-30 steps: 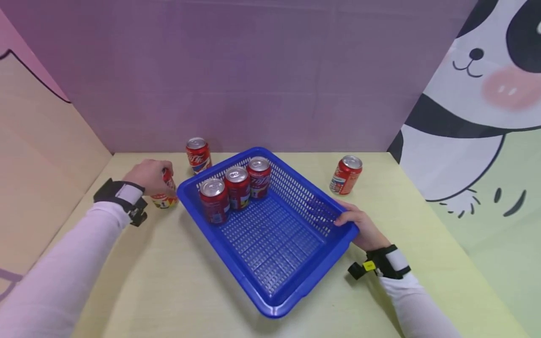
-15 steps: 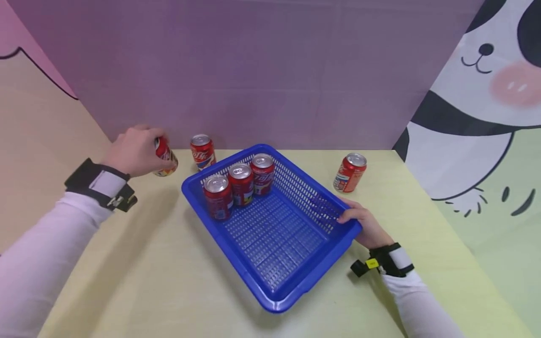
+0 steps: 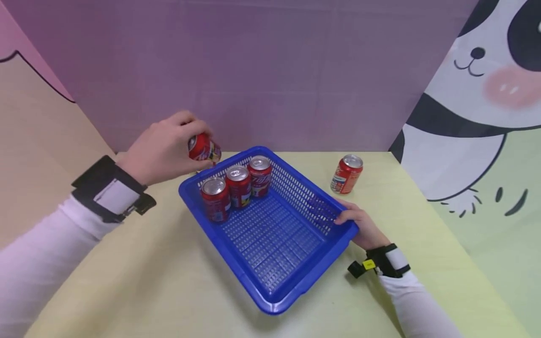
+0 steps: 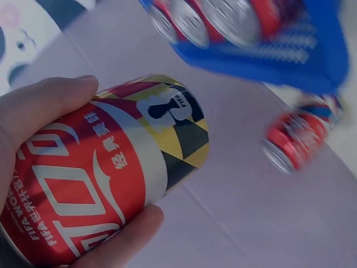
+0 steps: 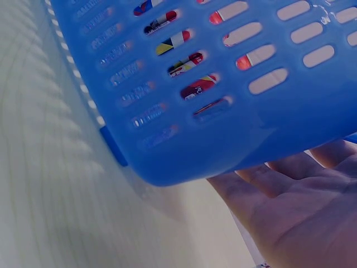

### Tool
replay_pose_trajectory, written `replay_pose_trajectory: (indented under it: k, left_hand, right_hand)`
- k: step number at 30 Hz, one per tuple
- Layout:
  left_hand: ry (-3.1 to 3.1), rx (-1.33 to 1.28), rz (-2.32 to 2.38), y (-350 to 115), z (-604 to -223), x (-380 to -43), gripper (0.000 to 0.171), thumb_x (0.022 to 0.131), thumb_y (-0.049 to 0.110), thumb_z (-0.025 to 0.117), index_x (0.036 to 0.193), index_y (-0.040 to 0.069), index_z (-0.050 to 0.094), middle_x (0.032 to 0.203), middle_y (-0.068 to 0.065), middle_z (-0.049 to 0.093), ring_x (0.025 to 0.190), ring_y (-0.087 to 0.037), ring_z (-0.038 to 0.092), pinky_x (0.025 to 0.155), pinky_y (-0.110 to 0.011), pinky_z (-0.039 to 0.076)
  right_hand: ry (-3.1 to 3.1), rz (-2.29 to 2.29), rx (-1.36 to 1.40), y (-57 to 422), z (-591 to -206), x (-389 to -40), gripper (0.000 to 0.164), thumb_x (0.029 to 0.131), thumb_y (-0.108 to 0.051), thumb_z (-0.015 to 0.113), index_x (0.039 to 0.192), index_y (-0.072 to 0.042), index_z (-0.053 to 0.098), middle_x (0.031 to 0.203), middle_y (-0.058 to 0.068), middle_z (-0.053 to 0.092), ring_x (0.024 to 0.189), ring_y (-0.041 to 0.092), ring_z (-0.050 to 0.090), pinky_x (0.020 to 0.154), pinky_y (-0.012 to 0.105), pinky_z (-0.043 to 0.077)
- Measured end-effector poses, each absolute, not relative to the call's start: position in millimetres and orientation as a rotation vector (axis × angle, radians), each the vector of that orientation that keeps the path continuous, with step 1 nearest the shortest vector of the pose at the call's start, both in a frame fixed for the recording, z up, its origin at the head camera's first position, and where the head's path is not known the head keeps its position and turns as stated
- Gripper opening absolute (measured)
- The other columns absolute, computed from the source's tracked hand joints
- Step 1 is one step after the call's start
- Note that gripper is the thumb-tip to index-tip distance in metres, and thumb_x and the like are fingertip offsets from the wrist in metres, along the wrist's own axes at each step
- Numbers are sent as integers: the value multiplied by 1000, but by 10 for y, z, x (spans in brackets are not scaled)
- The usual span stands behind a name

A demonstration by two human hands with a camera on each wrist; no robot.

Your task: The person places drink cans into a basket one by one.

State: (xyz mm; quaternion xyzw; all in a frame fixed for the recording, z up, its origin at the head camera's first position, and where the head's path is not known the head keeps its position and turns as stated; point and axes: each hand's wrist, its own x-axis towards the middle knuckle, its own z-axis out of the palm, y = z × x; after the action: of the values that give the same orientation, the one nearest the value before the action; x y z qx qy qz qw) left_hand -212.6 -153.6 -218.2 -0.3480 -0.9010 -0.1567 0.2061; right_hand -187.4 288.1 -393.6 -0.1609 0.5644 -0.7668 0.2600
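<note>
Held in my left hand (image 3: pixel 162 150) is a red soda can (image 3: pixel 204 149), tilted, just beyond the basket's far left corner. In the left wrist view, thumb and fingers wrap this can (image 4: pixel 83 190), which bears white lettering and a yellow-and-black pattern. My right hand (image 3: pixel 365 229) grips the right end of a blue plastic basket (image 3: pixel 274 244), thumb over the rim. Its fingers reach under the edge in the right wrist view. Three upright red cans stand in a row along the basket's left side: a near can (image 3: pixel 216 201), a middle can (image 3: pixel 239 188) and a far can (image 3: pixel 259 177).
Another red can (image 3: pixel 346 174) stands on the pale table (image 3: pixel 169 281), behind the right hand. One more can (image 4: pixel 298 137) shows outside the basket in the left wrist view; the left hand mostly hides it from the head view. A purple backdrop (image 3: pixel 270 84) rises behind the table.
My left hand has lifted its can off the table at the left and carried it rightward toward the basket, tilting it. The right hand and basket have stayed in place.
</note>
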Motion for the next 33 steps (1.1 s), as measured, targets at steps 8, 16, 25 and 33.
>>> replay_pose_trajectory:
  k: [8, 16, 25, 33]
  left_hand:
    - [-2608, -1381, -413, -1099, -2350, -1973, 48, 71, 31, 90, 112, 16, 70, 109, -3, 58, 89, -17, 63, 68, -30, 58]
    - [-2884, -1560, -149, -879, -2722, -2034, 46, 74, 33, 87, 115, 19, 70, 109, -2, 61, 96, -17, 60, 79, -31, 56]
    - [-3000, -1611, -6, -794, -2939, -2100, 45, 75, 29, 87, 117, 22, 72, 100, 3, 59, 90, -13, 60, 78, -31, 56]
    - [-3020, -1620, 40, -767, -2963, -2089, 45, 75, 29, 88, 117, 23, 73, 104, 2, 60, 94, -14, 60, 81, -32, 56]
  right_hand:
    - [1524, -2084, -429, 2884, -3945, -1888, 62, 85, 6, 46, 145, -10, 48, 134, 19, 56, 117, 31, 56, 97, 46, 48]
    - [1528, -2088, -431, 2883, -3956, -1879, 63, 85, 7, 45, 145, -12, 49, 132, 17, 58, 115, 30, 57, 96, 45, 48]
    - [1550, -2077, -435, 2882, -3955, -1879, 65, 85, 7, 44, 147, -11, 46, 135, 18, 55, 117, 31, 56, 96, 46, 48]
    - [1567, -2066, -442, 2887, -3952, -1870, 65, 86, 7, 42, 147, -11, 45, 136, 18, 54, 118, 32, 54, 97, 47, 47]
